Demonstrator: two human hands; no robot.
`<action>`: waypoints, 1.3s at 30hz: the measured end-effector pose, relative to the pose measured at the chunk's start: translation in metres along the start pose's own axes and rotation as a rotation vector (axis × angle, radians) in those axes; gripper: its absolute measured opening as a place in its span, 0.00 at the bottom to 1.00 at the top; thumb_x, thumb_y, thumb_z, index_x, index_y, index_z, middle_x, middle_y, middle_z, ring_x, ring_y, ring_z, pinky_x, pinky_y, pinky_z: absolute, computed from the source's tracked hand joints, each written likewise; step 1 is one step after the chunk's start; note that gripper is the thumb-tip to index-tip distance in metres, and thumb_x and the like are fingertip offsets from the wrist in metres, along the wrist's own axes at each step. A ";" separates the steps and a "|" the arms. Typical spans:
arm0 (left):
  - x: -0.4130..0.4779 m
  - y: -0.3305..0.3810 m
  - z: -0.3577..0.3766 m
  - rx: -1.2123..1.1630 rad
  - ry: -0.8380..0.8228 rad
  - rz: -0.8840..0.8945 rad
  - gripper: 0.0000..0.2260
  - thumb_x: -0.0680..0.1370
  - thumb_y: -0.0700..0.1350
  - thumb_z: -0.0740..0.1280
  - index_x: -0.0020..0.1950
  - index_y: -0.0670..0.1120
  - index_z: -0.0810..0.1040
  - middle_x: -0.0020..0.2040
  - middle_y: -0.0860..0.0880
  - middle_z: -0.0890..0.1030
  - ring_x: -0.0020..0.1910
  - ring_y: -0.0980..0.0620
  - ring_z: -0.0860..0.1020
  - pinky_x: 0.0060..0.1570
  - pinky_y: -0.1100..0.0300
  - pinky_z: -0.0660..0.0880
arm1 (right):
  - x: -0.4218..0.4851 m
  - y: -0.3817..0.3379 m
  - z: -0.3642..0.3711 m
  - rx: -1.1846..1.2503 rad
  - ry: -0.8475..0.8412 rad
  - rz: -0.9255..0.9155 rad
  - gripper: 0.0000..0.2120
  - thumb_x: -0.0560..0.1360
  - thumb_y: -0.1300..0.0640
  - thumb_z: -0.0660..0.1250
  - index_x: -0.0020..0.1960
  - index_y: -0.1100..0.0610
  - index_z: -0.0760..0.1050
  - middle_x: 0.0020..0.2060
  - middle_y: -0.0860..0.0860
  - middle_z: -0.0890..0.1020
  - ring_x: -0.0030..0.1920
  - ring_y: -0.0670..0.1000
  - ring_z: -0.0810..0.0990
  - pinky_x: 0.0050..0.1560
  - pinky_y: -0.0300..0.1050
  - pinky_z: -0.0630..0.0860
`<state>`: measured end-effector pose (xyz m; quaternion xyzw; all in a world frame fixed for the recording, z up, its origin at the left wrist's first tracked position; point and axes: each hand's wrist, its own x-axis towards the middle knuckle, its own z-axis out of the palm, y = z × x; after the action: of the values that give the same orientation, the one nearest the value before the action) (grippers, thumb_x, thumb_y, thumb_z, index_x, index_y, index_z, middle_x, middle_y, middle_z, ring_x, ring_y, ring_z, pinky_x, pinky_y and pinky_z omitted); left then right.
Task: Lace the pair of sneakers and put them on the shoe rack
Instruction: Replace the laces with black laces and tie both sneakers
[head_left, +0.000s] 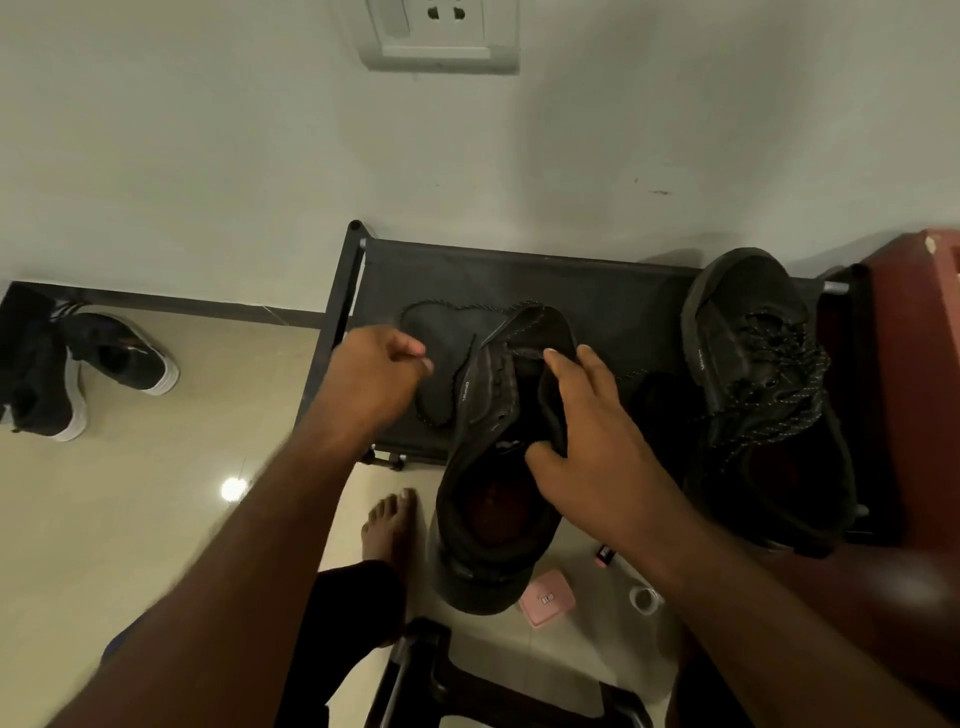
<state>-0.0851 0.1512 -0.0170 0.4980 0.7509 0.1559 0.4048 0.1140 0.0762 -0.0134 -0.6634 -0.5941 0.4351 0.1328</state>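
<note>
A black sneaker (483, 499) hangs over the front edge of the black shoe rack (597, 280), toe toward the wall. My right hand (587, 431) grips its tongue and collar. My left hand (384, 369) is closed, pinching one end of the black speckled lace (441, 312), which loops loosely over the rack's top shelf and runs to the shoe's upper eyelets. The second black sneaker (758, 374), with its laces threaded and bunched, lies on the right side of the rack.
Another pair of dark shoes with white soles (83, 374) lies on the floor at the left. A pink case (548, 597), a small white ring (644, 597) and my bare foot (389, 525) are below the rack. A red-brown object (924, 364) stands at the right.
</note>
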 end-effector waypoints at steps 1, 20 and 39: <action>-0.003 -0.001 0.003 0.025 -0.102 -0.035 0.06 0.78 0.43 0.70 0.55 0.49 0.79 0.48 0.49 0.81 0.44 0.54 0.80 0.38 0.62 0.76 | 0.000 -0.003 0.002 -0.008 0.016 -0.017 0.38 0.78 0.59 0.65 0.81 0.46 0.49 0.81 0.45 0.44 0.79 0.53 0.57 0.75 0.50 0.64; -0.016 0.021 0.027 0.277 -0.063 0.727 0.09 0.82 0.42 0.62 0.58 0.45 0.81 0.47 0.47 0.80 0.45 0.50 0.79 0.44 0.59 0.75 | 0.017 0.006 -0.023 0.075 0.306 -0.327 0.30 0.80 0.60 0.66 0.78 0.46 0.61 0.73 0.49 0.66 0.59 0.41 0.76 0.55 0.34 0.77; -0.035 0.015 0.055 -0.034 -0.049 0.146 0.21 0.72 0.58 0.74 0.59 0.50 0.76 0.54 0.52 0.74 0.50 0.56 0.76 0.45 0.68 0.72 | 0.033 -0.003 -0.035 1.170 0.332 0.032 0.10 0.82 0.69 0.55 0.58 0.58 0.69 0.48 0.58 0.84 0.43 0.54 0.85 0.45 0.44 0.81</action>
<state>-0.0277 0.1181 -0.0261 0.5480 0.6998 0.1854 0.4190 0.1353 0.1186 -0.0049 -0.5481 -0.2177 0.5823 0.5596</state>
